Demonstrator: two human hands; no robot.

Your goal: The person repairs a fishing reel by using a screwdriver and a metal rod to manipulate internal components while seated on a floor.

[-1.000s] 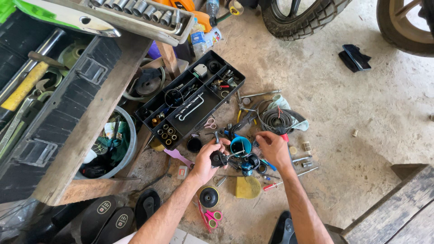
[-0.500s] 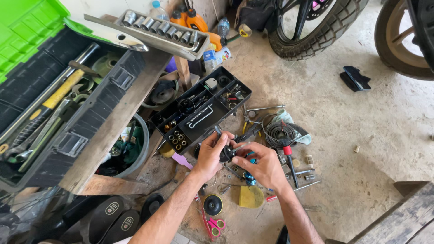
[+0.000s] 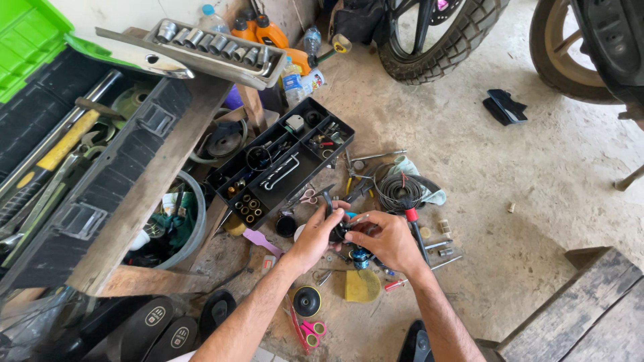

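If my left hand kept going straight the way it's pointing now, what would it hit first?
Likely the small black part at the left hand fingertips, which the right hand also grips. Beyond it lies the coil of black wire, though depth is unclear.

The small black part (image 3: 337,232) at the centre of the frame is mostly covered by the left hand (image 3: 315,234) and right hand (image 3: 384,240), so its shape cannot be told. Both forearms are cut off by the bottom edge. The green case lid (image 3: 30,40) runs out of the upper left corner. Two tyres (image 3: 443,47) are cropped by the top edge. The bits in the black organiser tray (image 3: 278,167) are too small to identify. A dark shoe (image 3: 414,345) is cut at the bottom edge.
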